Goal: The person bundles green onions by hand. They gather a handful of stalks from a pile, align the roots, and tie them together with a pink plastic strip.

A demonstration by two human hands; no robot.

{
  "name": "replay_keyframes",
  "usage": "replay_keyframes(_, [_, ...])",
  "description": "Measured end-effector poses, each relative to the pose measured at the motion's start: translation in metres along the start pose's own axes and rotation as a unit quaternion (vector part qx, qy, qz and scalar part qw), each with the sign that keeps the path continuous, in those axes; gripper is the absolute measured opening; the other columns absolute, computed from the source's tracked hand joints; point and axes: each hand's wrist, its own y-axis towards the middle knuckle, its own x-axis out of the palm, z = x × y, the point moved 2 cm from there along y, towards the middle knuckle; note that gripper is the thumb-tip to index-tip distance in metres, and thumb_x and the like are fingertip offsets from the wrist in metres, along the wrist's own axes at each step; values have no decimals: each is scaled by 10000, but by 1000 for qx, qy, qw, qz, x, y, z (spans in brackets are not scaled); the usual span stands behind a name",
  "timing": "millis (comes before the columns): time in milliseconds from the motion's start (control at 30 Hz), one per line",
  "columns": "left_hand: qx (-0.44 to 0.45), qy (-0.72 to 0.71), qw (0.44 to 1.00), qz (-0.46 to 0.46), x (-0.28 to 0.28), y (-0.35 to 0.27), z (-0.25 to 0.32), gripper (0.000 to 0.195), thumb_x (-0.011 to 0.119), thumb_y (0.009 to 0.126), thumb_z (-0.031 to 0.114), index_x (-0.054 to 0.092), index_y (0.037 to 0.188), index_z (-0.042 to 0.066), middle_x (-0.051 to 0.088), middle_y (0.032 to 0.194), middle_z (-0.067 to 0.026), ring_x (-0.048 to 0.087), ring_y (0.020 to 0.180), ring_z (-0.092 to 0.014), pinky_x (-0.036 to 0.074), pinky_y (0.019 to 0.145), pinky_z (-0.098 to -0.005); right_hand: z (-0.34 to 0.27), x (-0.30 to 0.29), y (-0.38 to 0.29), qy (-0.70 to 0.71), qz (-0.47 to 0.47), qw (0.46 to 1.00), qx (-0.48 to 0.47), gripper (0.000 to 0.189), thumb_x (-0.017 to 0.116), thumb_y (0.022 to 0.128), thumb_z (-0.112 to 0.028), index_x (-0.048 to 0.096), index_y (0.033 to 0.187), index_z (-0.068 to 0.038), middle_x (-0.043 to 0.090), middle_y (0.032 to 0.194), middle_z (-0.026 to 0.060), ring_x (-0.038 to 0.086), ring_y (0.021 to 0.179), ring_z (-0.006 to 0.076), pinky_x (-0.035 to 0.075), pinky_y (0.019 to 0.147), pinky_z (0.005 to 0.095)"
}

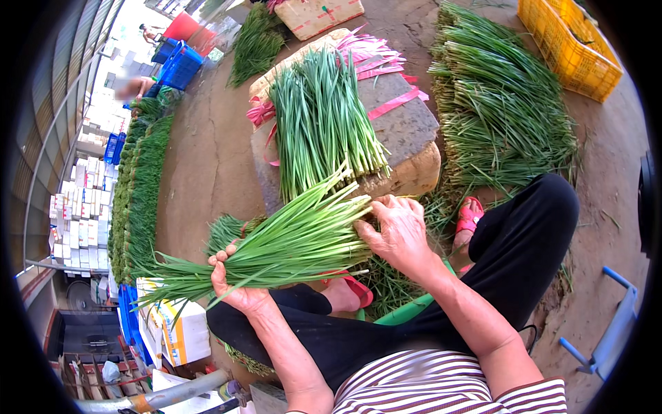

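Observation:
My left hand (238, 290) is wrapped around the leafy part of a loose bunch of garlic chives (305, 238), held over my lap with the pale stem ends to the right. At those ends are the curled fingers of my right hand (401, 235); whether they pinch a stem is hidden. In front of me, a low block (408, 134) bears a pile of chives (323, 119), their cut ends towards me. Pink ribbon strips (372, 54) lie at the block's far side, and a pink ribbon roll (261, 112) sits at its left edge.
A broad heap of chives (501, 108) covers the floor at right, below a yellow crate (574, 52). Bundled chives (150, 191) stand in rows at left. Beside my left knee is a foam box (181, 331). A person (139, 88) is at far left near blue crates (181, 64).

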Motion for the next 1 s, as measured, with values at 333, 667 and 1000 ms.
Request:
replay_keyframes(333, [-3, 1, 1000, 5, -2, 1, -6, 116, 615, 861, 38, 661, 950, 95, 702, 949, -53, 634, 1004, -244, 538, 917, -494, 42, 28, 3, 372, -70, 904, 200, 303, 591, 925, -270, 662, 1051, -3, 690, 884, 157, 655, 840, 210, 507, 793, 360])
replay_keyframes(667, [-9, 8, 1000, -5, 0, 1, -6, 127, 624, 850, 33, 652, 963, 84, 695, 943, -51, 629, 1001, -244, 537, 920, -471, 40, -5, 25, 399, 58, 902, 156, 249, 609, 918, -219, 623, 858, 22, 618, 724, 93, 560, 691, 167, 474, 693, 333])
replay_keyframes(1000, [2, -8, 999, -32, -5, 3, 3, 99, 626, 902, 84, 654, 992, 55, 686, 993, -74, 642, 1028, -245, 548, 921, -493, 34, 4, 7, 471, -271, 804, 240, 414, 655, 860, -124, 600, 1244, 22, 675, 1163, 67, 603, 1090, 161, 410, 1029, 303])
